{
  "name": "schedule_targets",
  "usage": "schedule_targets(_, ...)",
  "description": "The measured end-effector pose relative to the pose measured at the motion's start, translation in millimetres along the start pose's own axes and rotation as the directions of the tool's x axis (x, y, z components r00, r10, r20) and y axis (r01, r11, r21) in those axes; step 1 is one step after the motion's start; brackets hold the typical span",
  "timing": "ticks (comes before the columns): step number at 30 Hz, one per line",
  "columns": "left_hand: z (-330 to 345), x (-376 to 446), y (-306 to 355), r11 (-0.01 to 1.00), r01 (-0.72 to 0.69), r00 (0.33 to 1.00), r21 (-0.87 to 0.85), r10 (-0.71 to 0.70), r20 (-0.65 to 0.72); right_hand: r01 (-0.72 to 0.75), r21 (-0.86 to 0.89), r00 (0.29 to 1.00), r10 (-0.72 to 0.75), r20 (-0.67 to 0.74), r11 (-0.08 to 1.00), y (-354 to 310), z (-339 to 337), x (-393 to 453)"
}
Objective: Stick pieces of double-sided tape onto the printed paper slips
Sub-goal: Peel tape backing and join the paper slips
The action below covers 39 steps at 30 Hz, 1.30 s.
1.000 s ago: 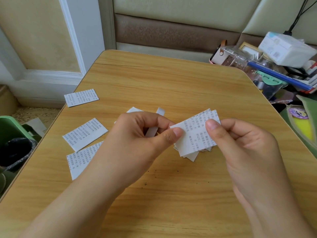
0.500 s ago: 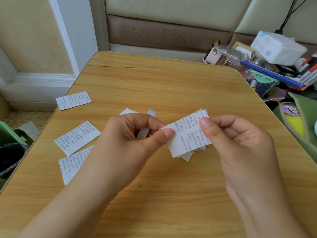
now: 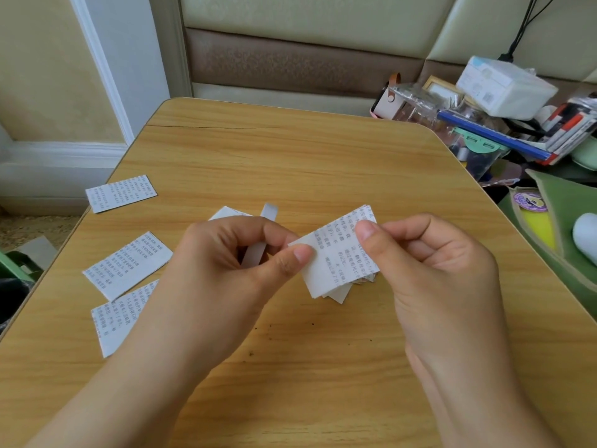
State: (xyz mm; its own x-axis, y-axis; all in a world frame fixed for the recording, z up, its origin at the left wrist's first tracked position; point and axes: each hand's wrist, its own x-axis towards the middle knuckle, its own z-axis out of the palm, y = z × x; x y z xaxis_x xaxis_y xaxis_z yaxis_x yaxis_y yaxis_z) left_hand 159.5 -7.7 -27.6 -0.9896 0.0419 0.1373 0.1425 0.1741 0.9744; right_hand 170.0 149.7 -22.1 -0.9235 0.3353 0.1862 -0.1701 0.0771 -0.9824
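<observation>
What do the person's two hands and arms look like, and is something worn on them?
The left hand and right hand are bare, without gloves, and no rings show on the visible fingers. Both forearms are uncovered as far as the picture shows: no sleeve, watch or bracelet. The nails visible are short and unpainted.

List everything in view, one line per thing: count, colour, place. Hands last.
table: one, light wood, centre.
loose printed slips: three, white, left side of the table.
held slips: a small stack, white, count unclear, between both hands.
tape strip: one, white, in the left hand.
clutter pile: mixed colours, right of the table.
green pouch: one, right edge.
left hand: pinches the stack's corner.
right hand: pinches the stack.
</observation>
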Motion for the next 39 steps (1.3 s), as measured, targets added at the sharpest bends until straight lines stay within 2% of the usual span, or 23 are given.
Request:
schedule_targets(4,0,0,1,1.0,0.004,1.0,0.009,-0.004,0.009,0.011,0.001,1.0,-0.011,0.008,1.0,0,0,0)
schedule_targets(7,-2,1,1,0.999,0.001,0.999,0.045,-0.003,0.046,0.073,-0.069,0.997,-0.07,0.039,0.995,-1,-3,2)
schedule_targets(12,-5,1,1,0.989,-0.054,0.997,0.141,0.045,0.064,0.136,-0.117,0.97,-0.108,0.216,0.984,-3,-12,7)
schedule_targets(17,-1,0,1,0.995,-0.047,0.989,0.086,0.035,0.141,0.221,-0.185,0.937,-0.156,0.312,0.958,-3,-10,3)
schedule_targets(19,0,1,0,0.999,-0.033,0.993,0.009,0.031,0.111,0.197,-0.136,0.94,-0.148,0.306,0.971,-5,-8,2)
schedule_targets(22,-2,3,1,0.979,-0.002,0.997,-0.202,0.017,0.07,0.052,0.045,0.957,-0.063,0.284,0.998,-5,-6,1)
schedule_targets(26,-4,4,0,0.944,0.031,0.999,-0.328,-0.019,0.039,0.04,0.082,0.964,-0.06,0.258,0.996,-6,3,-5)
schedule_targets(30,-5,4,0,0.943,-0.008,0.997,-0.333,0.033,0.07,0.048,0.132,0.989,-0.066,0.136,0.99,-5,10,-8)
schedule_targets(34,-5,2,1,0.953,-0.007,0.999,-0.304,0.019,0.034,0.077,0.043,0.987,-0.082,0.135,0.996,-6,10,-7)
schedule_targets(39,-4,3,7,0.963,-0.004,1.0,-0.27,0.005,0.003,0.084,0.012,0.986,-0.085,0.146,0.996,-4,10,-6)
